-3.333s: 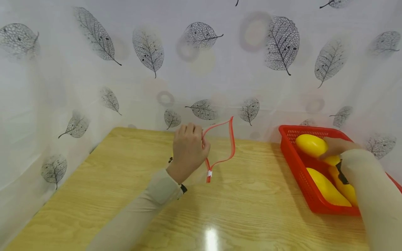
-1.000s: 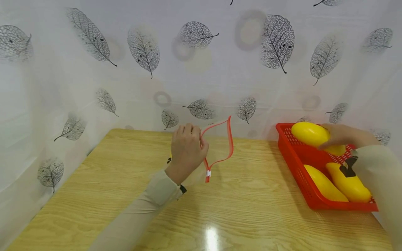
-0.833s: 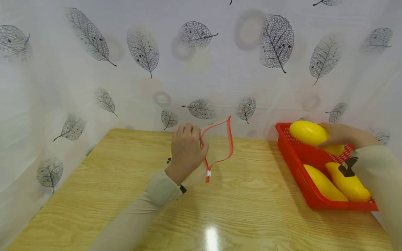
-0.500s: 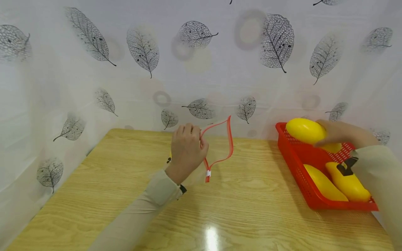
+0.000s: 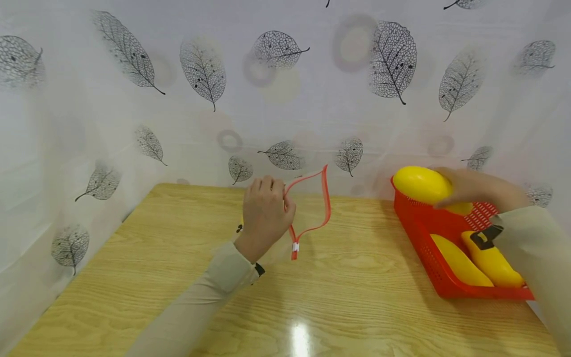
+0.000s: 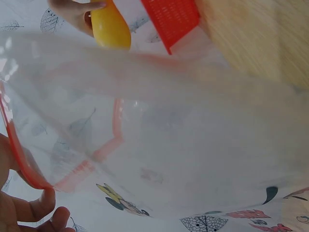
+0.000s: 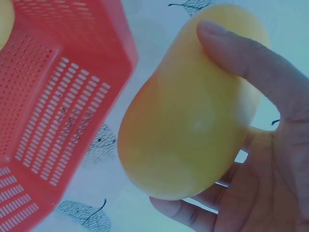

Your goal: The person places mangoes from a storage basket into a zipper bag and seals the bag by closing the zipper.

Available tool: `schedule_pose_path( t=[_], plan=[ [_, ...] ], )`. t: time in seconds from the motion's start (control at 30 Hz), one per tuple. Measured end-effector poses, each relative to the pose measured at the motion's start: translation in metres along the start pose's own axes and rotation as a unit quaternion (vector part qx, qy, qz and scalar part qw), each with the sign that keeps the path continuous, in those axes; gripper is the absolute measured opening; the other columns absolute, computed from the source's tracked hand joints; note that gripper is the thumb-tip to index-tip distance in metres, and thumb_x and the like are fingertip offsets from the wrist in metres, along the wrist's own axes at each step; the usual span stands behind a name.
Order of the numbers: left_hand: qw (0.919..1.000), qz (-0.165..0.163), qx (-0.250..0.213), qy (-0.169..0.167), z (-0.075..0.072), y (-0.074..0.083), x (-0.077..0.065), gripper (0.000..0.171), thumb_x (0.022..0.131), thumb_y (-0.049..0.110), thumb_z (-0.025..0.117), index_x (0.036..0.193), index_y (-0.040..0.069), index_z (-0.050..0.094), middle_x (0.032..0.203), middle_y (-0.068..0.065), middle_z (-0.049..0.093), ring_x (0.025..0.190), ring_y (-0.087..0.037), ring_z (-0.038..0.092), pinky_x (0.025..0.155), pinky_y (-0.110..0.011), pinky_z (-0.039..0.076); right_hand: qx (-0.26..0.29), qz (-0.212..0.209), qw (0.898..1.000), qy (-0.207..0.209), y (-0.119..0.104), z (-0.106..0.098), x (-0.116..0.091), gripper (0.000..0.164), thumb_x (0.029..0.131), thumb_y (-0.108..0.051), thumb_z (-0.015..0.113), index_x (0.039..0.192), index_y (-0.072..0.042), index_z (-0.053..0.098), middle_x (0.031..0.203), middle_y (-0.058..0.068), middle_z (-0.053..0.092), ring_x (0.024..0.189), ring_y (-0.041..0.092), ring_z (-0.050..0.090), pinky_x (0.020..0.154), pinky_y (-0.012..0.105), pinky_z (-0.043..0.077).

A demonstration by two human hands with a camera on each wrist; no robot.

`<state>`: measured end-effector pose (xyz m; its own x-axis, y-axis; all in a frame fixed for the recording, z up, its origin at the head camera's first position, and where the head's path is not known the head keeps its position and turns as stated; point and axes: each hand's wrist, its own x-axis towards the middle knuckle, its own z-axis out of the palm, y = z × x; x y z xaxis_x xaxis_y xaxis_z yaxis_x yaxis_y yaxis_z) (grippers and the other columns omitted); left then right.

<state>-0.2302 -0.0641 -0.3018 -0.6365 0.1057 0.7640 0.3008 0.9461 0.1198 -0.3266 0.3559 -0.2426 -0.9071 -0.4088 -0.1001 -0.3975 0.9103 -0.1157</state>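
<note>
My left hand [image 5: 266, 213] pinches the red-edged rim of a clear zip bag [image 6: 193, 130] over the table's middle. The bag's mouth gapes to the right, with a white slider [image 5: 296, 247] at the near end of its red zip strip [image 5: 327, 198]. Over the far left corner of a red basket [image 5: 415, 238], my right hand [image 5: 484, 189] grips a smooth yellow mango [image 5: 421, 184]. In the right wrist view the thumb lies across the mango [image 7: 188, 121] and fingers curl beneath it. Two more mangoes, one at left [image 5: 461, 263] and one at right [image 5: 492, 263], lie in the basket.
The basket stands at the right end of the wood-grain table [image 5: 357, 297]. A pale leaf-print sheet [image 5: 312, 114] hangs behind the table and along its left side. Printed figures [image 6: 125, 200] show on the bag's side.
My right hand has lifted the mango from inside the basket, up and leftward to above its far left corner. My left hand and the bag have stayed nearly still.
</note>
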Motion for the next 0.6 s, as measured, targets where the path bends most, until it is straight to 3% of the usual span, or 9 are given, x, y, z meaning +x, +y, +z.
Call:
schedule_pose_path(
  t=[0.33, 0.6],
  plan=[
    [1.0000, -0.001, -0.004, -0.002, 0.001, 0.000, 0.000, 0.007, 0.078, 0.013, 0.059, 0.076, 0.006, 0.059, 0.081, -0.009, 0.060, 0.077, -0.027, 0.056, 0.070, -0.040, 0.048, 0.000, -0.001, 1.000, 0.008, -0.017, -0.005, 0.003, 0.082, 0.069, -0.034, 0.079, 0.130, 0.001, 0.039, 0.101, 0.010, 0.060, 0.084, 0.022, 0.052, 0.073, 0.040, 0.043],
    [1.0000, 0.000, -0.002, -0.005, 0.000, 0.001, 0.000, 0.008, 0.079, 0.014, 0.058, 0.078, 0.006, 0.060, 0.082, -0.009, 0.061, 0.077, -0.027, 0.056, 0.070, -0.039, 0.048, 0.005, -0.009, 1.000, 0.016, -0.028, -0.009, 0.006, 0.081, 0.068, -0.033, 0.080, 0.131, -0.002, 0.041, 0.104, 0.009, 0.060, 0.086, 0.021, 0.052, 0.075, 0.039, 0.043]
  ],
)
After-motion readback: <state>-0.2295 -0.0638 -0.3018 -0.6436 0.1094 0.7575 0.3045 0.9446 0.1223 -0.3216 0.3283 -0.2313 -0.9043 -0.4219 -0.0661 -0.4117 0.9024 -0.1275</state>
